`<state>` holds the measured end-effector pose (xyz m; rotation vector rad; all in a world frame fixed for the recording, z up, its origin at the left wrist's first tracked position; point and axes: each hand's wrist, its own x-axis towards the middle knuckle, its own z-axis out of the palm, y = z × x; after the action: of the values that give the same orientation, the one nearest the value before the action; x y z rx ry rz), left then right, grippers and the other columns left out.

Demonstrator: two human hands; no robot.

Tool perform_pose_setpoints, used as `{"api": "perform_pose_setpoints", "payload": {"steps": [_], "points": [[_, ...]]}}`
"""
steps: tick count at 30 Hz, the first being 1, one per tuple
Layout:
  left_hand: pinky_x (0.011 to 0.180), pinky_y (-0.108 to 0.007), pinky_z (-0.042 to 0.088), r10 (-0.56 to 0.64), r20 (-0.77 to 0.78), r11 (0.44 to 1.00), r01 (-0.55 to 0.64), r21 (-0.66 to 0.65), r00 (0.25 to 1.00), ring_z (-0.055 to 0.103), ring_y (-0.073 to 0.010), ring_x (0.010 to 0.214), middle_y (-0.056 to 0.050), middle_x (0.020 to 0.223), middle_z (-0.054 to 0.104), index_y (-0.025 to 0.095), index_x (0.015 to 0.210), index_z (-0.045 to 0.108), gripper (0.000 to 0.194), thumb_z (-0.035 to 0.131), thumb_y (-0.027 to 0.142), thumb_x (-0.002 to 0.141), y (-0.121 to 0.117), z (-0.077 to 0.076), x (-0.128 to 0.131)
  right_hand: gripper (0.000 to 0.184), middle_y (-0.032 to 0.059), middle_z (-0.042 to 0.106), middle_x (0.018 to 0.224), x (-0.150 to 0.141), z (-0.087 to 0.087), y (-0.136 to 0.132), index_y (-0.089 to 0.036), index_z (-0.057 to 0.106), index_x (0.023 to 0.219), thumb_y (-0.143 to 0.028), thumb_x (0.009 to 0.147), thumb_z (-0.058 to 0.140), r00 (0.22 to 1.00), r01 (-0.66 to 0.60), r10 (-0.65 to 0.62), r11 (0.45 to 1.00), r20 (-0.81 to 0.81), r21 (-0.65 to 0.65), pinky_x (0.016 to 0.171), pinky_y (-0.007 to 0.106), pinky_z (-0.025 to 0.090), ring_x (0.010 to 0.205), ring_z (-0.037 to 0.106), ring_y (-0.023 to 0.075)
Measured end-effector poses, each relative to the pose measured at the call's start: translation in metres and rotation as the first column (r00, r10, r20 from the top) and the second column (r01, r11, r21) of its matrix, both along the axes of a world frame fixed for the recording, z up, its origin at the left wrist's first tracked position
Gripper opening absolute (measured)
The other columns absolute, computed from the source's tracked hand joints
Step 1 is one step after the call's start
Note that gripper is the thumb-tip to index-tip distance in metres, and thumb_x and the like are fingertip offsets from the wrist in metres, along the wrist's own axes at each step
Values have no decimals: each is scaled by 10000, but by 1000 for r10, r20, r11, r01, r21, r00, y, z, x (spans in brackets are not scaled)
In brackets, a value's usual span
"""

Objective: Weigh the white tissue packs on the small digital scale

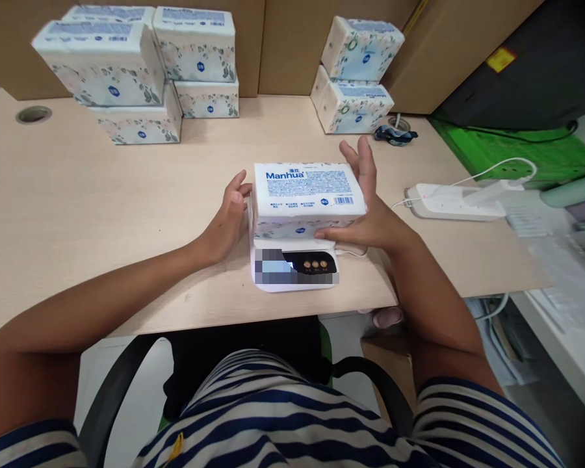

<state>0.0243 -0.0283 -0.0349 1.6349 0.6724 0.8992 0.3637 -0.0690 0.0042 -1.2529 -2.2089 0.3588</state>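
Observation:
A white tissue pack (305, 195) with blue "Manhua" lettering lies on a small white scale (292, 266) near the desk's front edge. My left hand (227, 218) rests against the pack's left end, fingers curled on it. My right hand (365, 208) cups the right end, thumb along the lower front edge and fingers spread upward behind it. Both hands touch the pack from either side.
Stacked tissue packs (141, 71) stand at the back left, and two more tissue packs (353, 71) at the back right. A white power strip (455, 201) with a cable lies to the right. Cardboard boxes (292, 45) line the wooden desk (78, 214) at the back.

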Motion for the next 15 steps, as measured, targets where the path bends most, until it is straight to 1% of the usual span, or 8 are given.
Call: {"api": "perform_pose_setpoints", "payload": {"steps": [4, 6, 11, 15], "points": [[1479, -778, 230, -2, -21, 1000, 2, -14, 1000, 279, -464, 1816, -103, 1848, 439, 482, 1847, 183, 975, 256, 1016, 1035, -1, 0, -2, 1726, 112, -90, 2012, 3, -3, 1, -445, -359, 1811, -961, 727, 882, 1000, 3, -3, 1000, 4, 9, 1410, 843, 272, 1871, -46, 448], [1480, -783, 227, 1, -16, 1000, -2, -17, 1000, 277, -466, 1816, -105, 1844, 448, 479, 1845, 197, 977, 264, 1018, 1033, -1, 1, -2, 1712, 105, -105, 2012, 3, -4, 1, -447, -344, 1818, -953, 736, 882, 1000, 3, -2, 1000, -9, 18, 1414, 845, 258, 1869, -65, 449], [1475, -779, 256, -12, 8, 1000, 12, -28, 1000, 285, -456, 1818, -101, 1857, 449, 463, 1828, 262, 969, 300, 1018, 1034, -2, 4, -1, 1709, 102, -105, 2014, 2, -4, 0, -459, -340, 1818, -909, 744, 912, 1000, 3, -3, 1000, -1, 21, 1411, 845, 266, 1870, -39, 450], [1479, -780, 252, -51, 13, 999, 52, -7, 999, 205, -444, 1847, -104, 1848, 475, 452, 1824, 297, 1001, 301, 1041, 1014, -1, 7, 1, 1708, 112, -105, 2013, 1, -3, 0, -444, -338, 1822, -903, 755, 915, 1000, 9, -9, 1000, 3, 12, 1434, 815, 255, 1873, -34, 432]]}}
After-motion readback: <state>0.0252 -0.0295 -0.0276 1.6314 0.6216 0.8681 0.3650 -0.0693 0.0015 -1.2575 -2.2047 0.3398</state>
